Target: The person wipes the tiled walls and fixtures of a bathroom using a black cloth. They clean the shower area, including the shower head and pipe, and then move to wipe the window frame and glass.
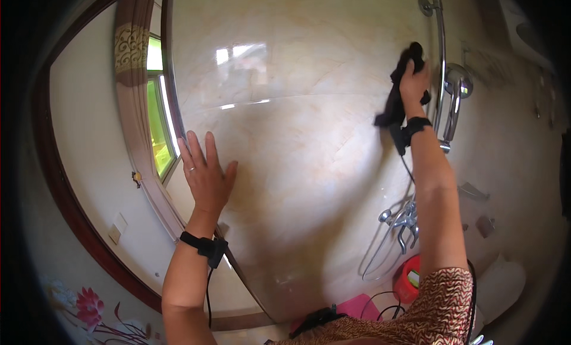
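My right hand (pixel 415 86) is raised high and presses a dark, crumpled cloth (pixel 391 104) to the glossy tiled wall (pixel 297 143). The cloth bunches above and to the left of the fingers, close beside the chrome shower rail (pixel 441 59). My left hand (pixel 205 169) lies spread at the wall's left edge, next to the dark door frame, with a ring on one finger and nothing held. Each wrist wears a black strap with a small device and a cable.
Right of the rail hangs a shower head (pixel 458 82). Below it is a chrome mixer tap (pixel 404 219) with a looping hose. A red bucket (pixel 407 279) and a pink item (pixel 361 306) stand low down. At left, a doorway (pixel 56 166) shows a curtain (pixel 135 95) and window.
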`<action>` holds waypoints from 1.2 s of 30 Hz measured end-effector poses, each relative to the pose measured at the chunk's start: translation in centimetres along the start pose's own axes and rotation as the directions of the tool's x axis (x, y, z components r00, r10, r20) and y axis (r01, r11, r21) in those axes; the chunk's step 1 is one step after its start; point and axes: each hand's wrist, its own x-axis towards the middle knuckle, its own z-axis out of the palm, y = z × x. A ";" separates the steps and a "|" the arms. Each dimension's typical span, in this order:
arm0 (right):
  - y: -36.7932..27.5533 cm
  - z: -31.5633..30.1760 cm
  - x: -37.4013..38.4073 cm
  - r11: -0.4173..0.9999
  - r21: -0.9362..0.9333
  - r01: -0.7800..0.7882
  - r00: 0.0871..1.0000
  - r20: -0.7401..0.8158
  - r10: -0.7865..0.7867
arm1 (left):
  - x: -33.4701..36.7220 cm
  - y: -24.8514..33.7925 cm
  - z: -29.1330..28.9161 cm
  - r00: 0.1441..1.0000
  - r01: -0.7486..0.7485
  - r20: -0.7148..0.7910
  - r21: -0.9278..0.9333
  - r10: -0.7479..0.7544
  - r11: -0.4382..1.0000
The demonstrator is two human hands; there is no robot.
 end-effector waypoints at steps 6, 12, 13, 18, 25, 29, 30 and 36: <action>-9.5 2.3 -2.9 0.992 0.051 0.117 0.992 0.034 -0.119 | -0.2 -0.3 -0.2 0.998 -0.039 -0.056 0.007 0.040 0.999; -29.2 1.8 -9.3 0.877 0.272 0.397 0.846 0.262 -0.464 | -0.1 -0.6 -0.1 0.996 -0.039 -0.078 -0.034 0.036 0.999; -31.8 0.8 -10.5 0.837 0.318 0.446 0.791 0.298 -0.535 | -0.1 -0.4 -0.2 0.997 -0.033 -0.069 -0.042 0.030 0.999; -37.6 1.2 -15.9 0.586 0.513 0.627 0.523 0.280 -0.805 | -0.2 -0.3 0.0 0.998 -0.032 -0.057 -0.050 0.029 0.998; -31.9 4.9 -7.8 0.683 0.399 0.611 0.705 0.119 -0.700 | -0.9 -1.6 -0.6 0.998 -0.039 -0.052 0.019 0.040 0.999; -22.0 3.7 2.3 0.822 -0.128 0.555 0.830 0.159 -0.535 | -0.4 0.2 0.1 1.000 -0.014 -0.021 -0.025 0.014 1.000; -19.4 4.9 2.6 0.859 -0.131 0.496 0.865 0.164 -0.474 | -0.9 -0.8 -0.6 1.000 -0.009 0.000 0.021 0.009 1.000; -3.8 2.5 8.0 0.945 -0.307 0.116 0.972 0.230 -0.044 | -0.8 -1.1 -0.5 0.998 -0.034 -0.050 0.042 0.036 0.999</action>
